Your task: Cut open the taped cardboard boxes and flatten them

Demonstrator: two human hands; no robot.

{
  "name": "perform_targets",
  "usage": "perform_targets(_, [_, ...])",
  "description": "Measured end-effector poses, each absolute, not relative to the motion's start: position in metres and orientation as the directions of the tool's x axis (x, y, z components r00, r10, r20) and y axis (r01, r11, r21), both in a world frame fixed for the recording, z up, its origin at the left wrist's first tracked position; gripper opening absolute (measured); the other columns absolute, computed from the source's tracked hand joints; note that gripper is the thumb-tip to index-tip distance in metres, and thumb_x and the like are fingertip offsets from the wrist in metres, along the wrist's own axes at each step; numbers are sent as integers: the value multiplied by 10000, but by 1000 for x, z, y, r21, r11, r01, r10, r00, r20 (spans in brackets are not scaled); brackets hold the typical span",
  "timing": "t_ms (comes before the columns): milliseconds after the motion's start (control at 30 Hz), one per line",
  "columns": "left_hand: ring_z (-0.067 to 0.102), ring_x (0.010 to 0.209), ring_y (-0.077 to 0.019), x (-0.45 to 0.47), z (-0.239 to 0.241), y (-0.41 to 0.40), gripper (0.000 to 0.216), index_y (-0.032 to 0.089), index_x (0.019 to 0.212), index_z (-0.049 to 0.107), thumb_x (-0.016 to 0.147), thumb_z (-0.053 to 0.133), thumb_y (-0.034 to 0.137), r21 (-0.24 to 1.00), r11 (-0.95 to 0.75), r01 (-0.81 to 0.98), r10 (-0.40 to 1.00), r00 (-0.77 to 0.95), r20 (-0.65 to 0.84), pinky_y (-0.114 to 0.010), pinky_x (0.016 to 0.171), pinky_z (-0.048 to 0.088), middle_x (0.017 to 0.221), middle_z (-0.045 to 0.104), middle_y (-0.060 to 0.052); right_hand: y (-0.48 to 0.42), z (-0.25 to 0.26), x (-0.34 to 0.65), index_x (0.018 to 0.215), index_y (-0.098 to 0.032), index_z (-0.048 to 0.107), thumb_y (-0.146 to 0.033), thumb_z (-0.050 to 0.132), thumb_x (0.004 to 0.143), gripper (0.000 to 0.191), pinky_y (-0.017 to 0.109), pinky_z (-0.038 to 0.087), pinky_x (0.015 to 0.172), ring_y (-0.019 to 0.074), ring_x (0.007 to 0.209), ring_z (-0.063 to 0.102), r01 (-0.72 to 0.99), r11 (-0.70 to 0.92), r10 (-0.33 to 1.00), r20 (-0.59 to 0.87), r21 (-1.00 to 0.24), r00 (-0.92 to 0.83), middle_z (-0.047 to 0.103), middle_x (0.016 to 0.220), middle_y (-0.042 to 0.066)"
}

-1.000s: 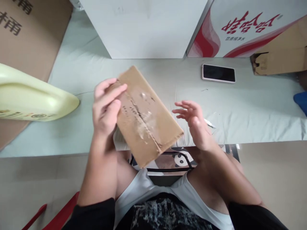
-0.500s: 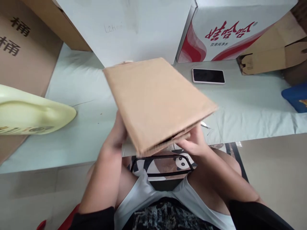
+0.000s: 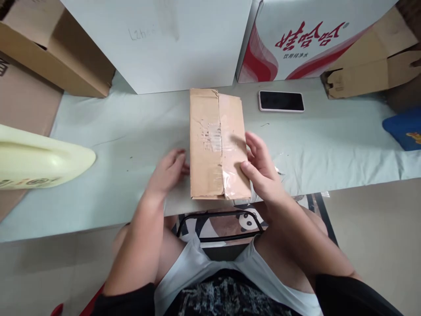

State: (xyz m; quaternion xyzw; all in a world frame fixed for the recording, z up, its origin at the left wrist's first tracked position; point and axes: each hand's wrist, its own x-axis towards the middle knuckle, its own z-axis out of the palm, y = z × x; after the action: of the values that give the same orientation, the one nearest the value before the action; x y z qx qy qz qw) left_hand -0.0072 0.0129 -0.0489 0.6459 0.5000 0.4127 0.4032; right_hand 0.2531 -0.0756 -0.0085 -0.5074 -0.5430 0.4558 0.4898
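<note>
A small brown cardboard box (image 3: 205, 171) is in front of me at the table, its taped seam facing up. Clear tape and dark scuff marks show on that face. My right hand (image 3: 265, 169) grips its right side, thumb on the near edge and fingers along the side. At the opposite side is my left hand (image 3: 167, 171), fingers loosely bent and apart, the tips close to the box's left edge. Whether those fingertips touch the cardboard I cannot tell.
A phone (image 3: 281, 101) lies beyond the box to the right. Behind stand a large white box (image 3: 190, 48) and a red-and-white carton (image 3: 305, 52). A pale yellow bottle (image 3: 42, 158) is at left, a blue item (image 3: 403, 131) at far right. A pale green cloth (image 3: 125, 184) covers the table.
The box has been turned from its plain face to its taped face and lowered toward the table. My left hand has loosened from it; my right hand has shifted up along its right side.
</note>
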Motion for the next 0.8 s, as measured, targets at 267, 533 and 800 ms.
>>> perform_targets(267, [469, 1521, -283, 8, -21, 0, 523, 392, 1496, 556, 1002, 473, 541, 609, -783, 130, 608, 369, 703, -551, 1319, 348, 1529, 599, -1, -72, -7, 248, 1352, -364, 624, -575, 595, 988, 422, 534, 541, 1159, 298, 1603, 350, 184, 161, 987, 153, -970, -55, 423, 1650, 75])
perform_targets(533, [514, 1471, -290, -1, -23, 1, 446, 315, 1404, 624, 1032, 396, 406, 528, -816, 236, 572, 464, 676, -581, 1314, 352, 1465, 636, -40, -67, -15, 266, 1296, -298, 611, -365, 590, 960, 343, 481, 582, 1002, 277, 1268, 635, 483, 110, 987, 155, -868, 53, 624, 1389, 104])
perform_targets(800, [474, 1496, -318, 0, -21, -4, 442, 313, 1398, 609, 1030, 392, 426, 527, -814, 244, 575, 463, 674, -592, 1271, 383, 1446, 632, -57, -57, -26, 295, 1176, -207, 711, -201, 538, 867, 355, 418, 500, 780, 318, 980, 655, 943, -215, 963, -214, -255, 162, 721, 1099, 142])
